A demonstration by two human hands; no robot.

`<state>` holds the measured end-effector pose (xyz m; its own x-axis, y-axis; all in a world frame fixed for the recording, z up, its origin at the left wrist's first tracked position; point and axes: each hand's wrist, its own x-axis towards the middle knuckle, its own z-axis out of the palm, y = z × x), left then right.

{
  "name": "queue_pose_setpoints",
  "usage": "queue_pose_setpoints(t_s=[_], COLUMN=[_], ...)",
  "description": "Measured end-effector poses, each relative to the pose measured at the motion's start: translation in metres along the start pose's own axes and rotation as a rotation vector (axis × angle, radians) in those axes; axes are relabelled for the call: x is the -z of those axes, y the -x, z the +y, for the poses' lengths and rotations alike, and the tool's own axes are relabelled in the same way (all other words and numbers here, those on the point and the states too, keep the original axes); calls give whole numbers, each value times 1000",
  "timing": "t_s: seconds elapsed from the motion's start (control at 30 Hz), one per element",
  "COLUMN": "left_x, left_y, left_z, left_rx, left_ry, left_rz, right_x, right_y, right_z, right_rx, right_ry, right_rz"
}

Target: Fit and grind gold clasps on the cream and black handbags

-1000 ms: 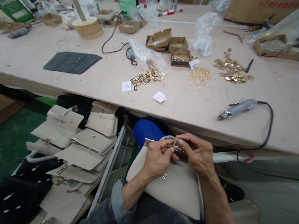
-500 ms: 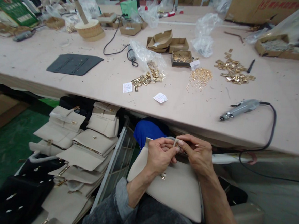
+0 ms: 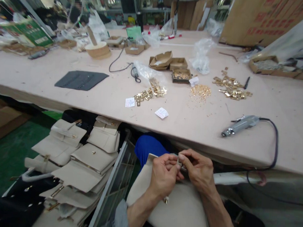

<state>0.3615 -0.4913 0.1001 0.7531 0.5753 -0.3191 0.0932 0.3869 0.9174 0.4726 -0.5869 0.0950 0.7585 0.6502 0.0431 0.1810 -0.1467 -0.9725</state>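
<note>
A beige handbag (image 3: 183, 207) lies across the person's lap, with a small gold clasp (image 3: 165, 199) on its face. Over its upper part, my left hand (image 3: 165, 173) pinches a narrow beige strap tab between thumb and fingers. My right hand (image 3: 198, 168) closes its thumb and forefinger on the same tab, touching the left fingertips. Most of the tab and any metal fitting on it are hidden by the fingers.
On the table (image 3: 110, 105) lie a corded electric screwdriver (image 3: 240, 126), gold plates (image 3: 231, 87), small gold pieces (image 3: 200, 92), gold buckles (image 3: 143, 96) and a dark sheet (image 3: 81, 80). Beige bags (image 3: 91, 157) are stacked at left beside a metal rack (image 3: 113, 180).
The head view has tilted up, so the table and hands appear lower. Both hands stay together at the tab, whose gold fitting showed earlier and is now covered by fingers.
</note>
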Motion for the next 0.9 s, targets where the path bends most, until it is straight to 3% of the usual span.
queue_pose_setpoints(t_s=[0.2, 0.47, 0.67, 0.9], left_x=[0, -5, -2, 0], left_y=[-6, -17, -30, -41], left_z=[-2, -14, -18, -18], left_rx=[-83, -35, 29, 81], left_ry=[-45, 80, 72, 85], left_rz=[-56, 31, 61, 94], right_x=[-6, -16, -17, -19], right_y=[-11, -13, -27, -31], right_z=[6, 12, 26, 20], right_rx=[-31, -88, -216, -321], right_ry=[-52, 36, 86, 4], right_rz=[-34, 13, 27, 85])
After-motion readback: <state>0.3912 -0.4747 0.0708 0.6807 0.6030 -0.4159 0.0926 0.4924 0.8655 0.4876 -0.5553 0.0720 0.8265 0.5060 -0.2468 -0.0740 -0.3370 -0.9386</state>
